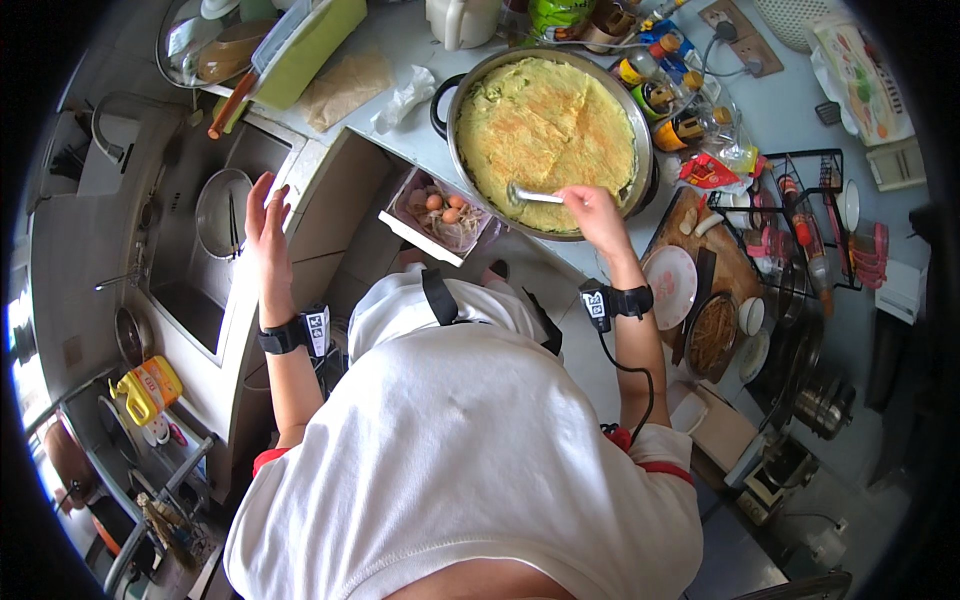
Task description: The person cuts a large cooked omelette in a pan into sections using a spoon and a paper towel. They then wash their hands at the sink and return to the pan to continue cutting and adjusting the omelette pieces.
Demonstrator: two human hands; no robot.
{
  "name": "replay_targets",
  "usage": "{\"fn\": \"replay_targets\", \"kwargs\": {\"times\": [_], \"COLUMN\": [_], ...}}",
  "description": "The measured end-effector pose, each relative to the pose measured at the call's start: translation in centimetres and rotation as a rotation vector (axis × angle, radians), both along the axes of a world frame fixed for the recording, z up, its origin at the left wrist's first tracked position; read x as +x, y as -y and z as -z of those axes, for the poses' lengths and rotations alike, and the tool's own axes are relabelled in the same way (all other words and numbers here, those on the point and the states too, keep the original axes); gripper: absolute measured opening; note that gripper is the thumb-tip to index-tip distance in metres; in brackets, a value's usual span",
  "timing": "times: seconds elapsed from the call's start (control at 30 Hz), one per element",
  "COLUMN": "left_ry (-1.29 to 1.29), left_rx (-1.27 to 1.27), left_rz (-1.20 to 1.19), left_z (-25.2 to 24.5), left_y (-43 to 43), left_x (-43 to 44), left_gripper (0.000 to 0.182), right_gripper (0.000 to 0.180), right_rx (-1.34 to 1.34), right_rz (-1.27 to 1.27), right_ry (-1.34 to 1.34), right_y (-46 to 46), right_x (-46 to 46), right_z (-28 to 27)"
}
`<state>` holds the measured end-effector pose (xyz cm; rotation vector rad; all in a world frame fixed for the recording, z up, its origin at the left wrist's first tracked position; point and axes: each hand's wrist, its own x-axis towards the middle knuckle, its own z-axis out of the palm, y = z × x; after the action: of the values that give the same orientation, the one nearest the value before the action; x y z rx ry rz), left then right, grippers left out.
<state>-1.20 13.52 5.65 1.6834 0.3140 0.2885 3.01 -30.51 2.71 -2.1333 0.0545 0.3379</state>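
Note:
A metal spoon (pixel 534 196) is gripped by its handle in my right hand (pixel 595 212). The bowl of the spoon rests on or just above the near part of a large yellow-green flatbread or pancake (pixel 551 135), browned in patches. That flatbread fills a wide round metal pan (pixel 463 166) with black side handles, which sits on the counter. My left hand (pixel 267 225) is raised with nothing in it, fingers apart, near the sink's edge. From this angle it overlaps the rim of the sink (pixel 289 161).
An open drawer (pixel 420 238) below the counter holds several eggs (pixel 450 216). Bottles (pixel 679 131) crowd the right of the pan. A cutting board (pixel 694 221) bears a plate (pixel 670 287) and a bowl of shredded food (pixel 712 334). The sink holds a metal bowl (pixel 214 214) with chopsticks.

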Motion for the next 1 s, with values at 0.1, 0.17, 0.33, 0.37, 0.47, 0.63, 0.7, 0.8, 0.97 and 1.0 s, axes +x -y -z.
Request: {"fn": "replay_targets", "kwargs": {"times": [0.1, 0.17, 0.33, 0.37, 0.47, 0.63, 0.7, 0.8, 0.97, 1.0], "left_ry": [-0.006, -0.007, 0.019, 0.026, 0.020, -0.009, -0.017, -0.040, -0.149, -0.157], "left_rx": [-0.012, -0.046, -0.017, -0.014, -0.038, -0.032, -0.042, -0.049, -0.092, -0.134], "left_rz": [-0.021, -0.037, -0.098, -0.110, -0.134, -0.182, -0.190, -0.164, 0.042, 0.091], "left_z": [0.1, 0.1, 0.4, 0.5, 0.6, 1.1, 1.1, 1.3, 2.3, 2.6], "left_y": [-0.5, -0.9, -1.6, -1.7, -2.2, -2.7, -2.6, -2.0, 0.4, 1.1], "left_x": [-0.5, -0.8, -1.2, -1.4, -2.0, -2.7, -2.9, -2.5, -0.8, -0.2], "left_gripper": [0.044, 0.046, 0.041, 0.041, 0.041, 0.041, 0.041, 0.042, 0.041, 0.039], "right_gripper": [0.021, 0.021, 0.021, 0.022, 0.022, 0.023, 0.023, 0.023, 0.022, 0.021], "right_rx": [0.158, 0.290, 0.588, 0.610, 0.486, 0.271, 0.388, 0.203, 0.159, 0.102], "right_rz": [-0.003, 0.058, 0.245, 0.263, 0.253, 0.264, 0.239, 0.167, 0.232, 0.229], "right_ry": [0.176, 0.032, -0.203, -0.195, -0.164, -0.044, -0.013, 0.144, 0.143, 0.132], "right_y": [-0.3, -1.2, -5.0, -5.5, -5.9, -5.0, -5.0, -5.7, -5.4, -5.2], "right_x": [3.1, 5.5, 11.0, 11.8, 13.1, 13.5, 13.2, 13.2, 12.5, 12.2], "right_z": [-0.5, -0.6, 1.3, 1.9, 3.5, 5.2, 5.6, 6.6, 7.0, 6.8]}}
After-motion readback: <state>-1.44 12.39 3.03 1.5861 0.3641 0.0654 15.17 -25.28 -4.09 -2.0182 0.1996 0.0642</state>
